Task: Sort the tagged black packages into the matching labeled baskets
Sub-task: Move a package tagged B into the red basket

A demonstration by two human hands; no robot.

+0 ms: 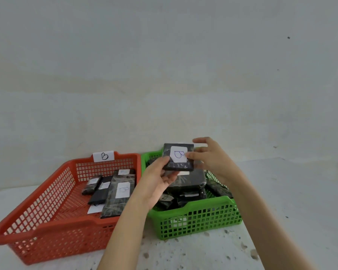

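Above the green basket (195, 217), left hand (156, 184) grips a black pkg (179, 157), thumb on its left edge, tag w/ "B" facing up. Right hand (213, 158), fingers loosely spread, touches the pkg's right edge. Orange basket (47, 221), labelled B, sits just left, touching the green one, w/ bare floor in its near half.
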